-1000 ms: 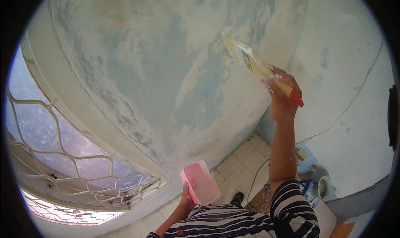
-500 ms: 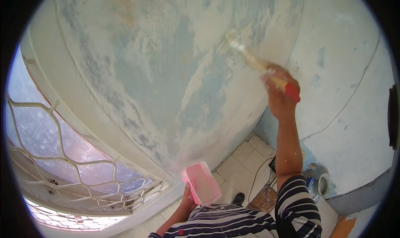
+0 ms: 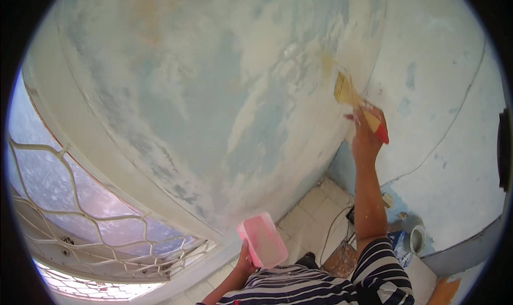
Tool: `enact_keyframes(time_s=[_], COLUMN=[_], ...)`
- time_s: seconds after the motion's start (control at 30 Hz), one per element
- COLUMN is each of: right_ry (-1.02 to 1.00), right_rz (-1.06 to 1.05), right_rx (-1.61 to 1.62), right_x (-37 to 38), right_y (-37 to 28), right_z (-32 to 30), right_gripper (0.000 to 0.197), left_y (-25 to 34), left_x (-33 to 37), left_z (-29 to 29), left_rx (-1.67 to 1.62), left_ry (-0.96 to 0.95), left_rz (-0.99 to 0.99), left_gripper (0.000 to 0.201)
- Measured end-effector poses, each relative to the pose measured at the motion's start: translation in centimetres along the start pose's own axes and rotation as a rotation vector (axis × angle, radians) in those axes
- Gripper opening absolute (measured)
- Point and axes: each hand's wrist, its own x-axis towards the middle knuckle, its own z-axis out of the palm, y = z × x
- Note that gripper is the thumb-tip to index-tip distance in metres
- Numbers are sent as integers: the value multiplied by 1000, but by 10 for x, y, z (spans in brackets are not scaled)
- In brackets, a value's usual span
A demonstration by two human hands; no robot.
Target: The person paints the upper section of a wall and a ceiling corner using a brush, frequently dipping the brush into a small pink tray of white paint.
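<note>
My right hand (image 3: 365, 127) is closed around the wooden handle of a flat paintbrush (image 3: 348, 93), whose handle end is red. The pale bristles point up and left, close to the patchy cream and blue wall (image 3: 214, 102); whether they touch it I cannot tell. Low in front of my body, my left hand (image 3: 245, 262) grips a pink plastic tub (image 3: 246, 231) by its left side. Pale, smooth stuff lies in the tub, which is tilted toward me. The fingers under and behind the tub are hidden.
A white metal window grille (image 3: 80, 211) curves along the left. At right, a side wall (image 3: 449, 134) carries a thin cable. On the tiled floor (image 3: 310, 206) are a dark cord, a brown board (image 3: 339, 260), a blue package (image 3: 397, 241) and a round pail (image 3: 417, 240).
My right hand has drawn the brush down and to the right, and the bristles have swung more upright. The tub has shifted slightly right and down in view.
</note>
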Motion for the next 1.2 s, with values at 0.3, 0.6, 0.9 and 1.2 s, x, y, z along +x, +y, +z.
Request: enact_keyframes(time_s=[0.3, 0.6, 0.9, 1.2], right_ry=[146, 71, -280, -409], right_rz=[799, 831, 681, 457], right_rx=[836, 493, -44, -422], right_x=[-136, -129, -73, -12], right_y=[69, 75, 109, 129], right_z=[-115, -224, -313, -332], right_gripper=[23, 22, 22, 19], left_y=[-22, -95, -191, -244], left_x=[55, 152, 243, 287], left_z=[48, 162, 234, 296], left_rx=[-7, 62, -309, 22], left_ry=[-49, -266, -533, -245], left_rz=[0, 54, -73, 124], left_gripper=[66, 68, 65, 56])
